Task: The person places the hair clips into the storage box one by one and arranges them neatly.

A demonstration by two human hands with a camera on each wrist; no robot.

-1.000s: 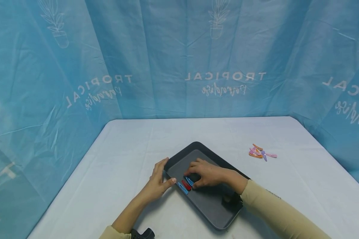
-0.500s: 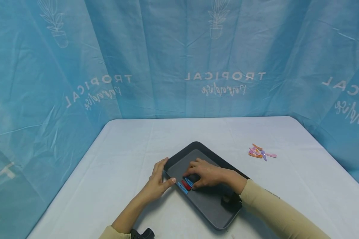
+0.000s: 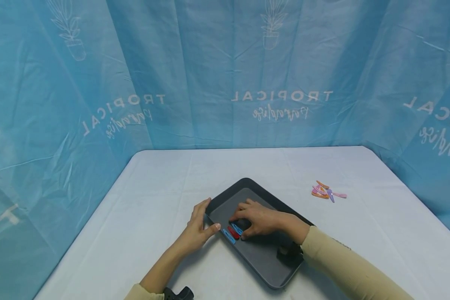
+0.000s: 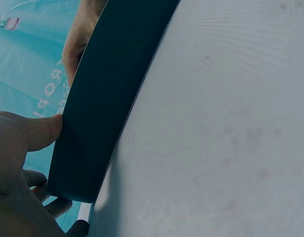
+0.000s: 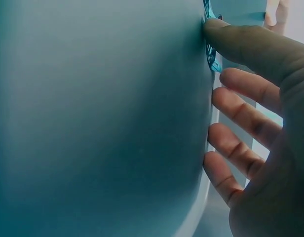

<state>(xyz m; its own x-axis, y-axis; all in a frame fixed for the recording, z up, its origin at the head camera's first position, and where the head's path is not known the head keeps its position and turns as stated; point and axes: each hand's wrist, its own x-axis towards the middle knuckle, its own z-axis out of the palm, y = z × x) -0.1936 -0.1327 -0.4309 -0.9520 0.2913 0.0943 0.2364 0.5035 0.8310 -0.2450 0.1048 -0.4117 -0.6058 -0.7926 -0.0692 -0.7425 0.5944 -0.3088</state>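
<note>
A dark grey baking tray (image 3: 264, 266) lies slanted on the white table. Inside, by its left long wall, a blue hair clip (image 3: 228, 236), a red hair clip (image 3: 233, 232) and a second blue hair clip (image 3: 237, 228) lie side by side. My right hand (image 3: 260, 218) reaches into the tray and pinches the second blue clip between thumb and finger; in the right wrist view, the thumb touches this clip (image 5: 210, 54). At the tray's left corner rests my left hand (image 3: 199, 227), fingers spread and fairly straight, thumb (image 4: 46, 131) against the rim.
A small pile of orange, pink and purple hair clips (image 3: 324, 191) lies on the white tablecloth (image 3: 165, 183), right of the tray. Blue printed curtains (image 3: 210, 75) hang behind and at both sides. A black wrist device (image 3: 179, 293) shows by my left wrist.
Over the last second my right fingertips and the pinched blue clip have shifted very slightly left towards the red clip. My left hand and the tray have stayed in place.
</note>
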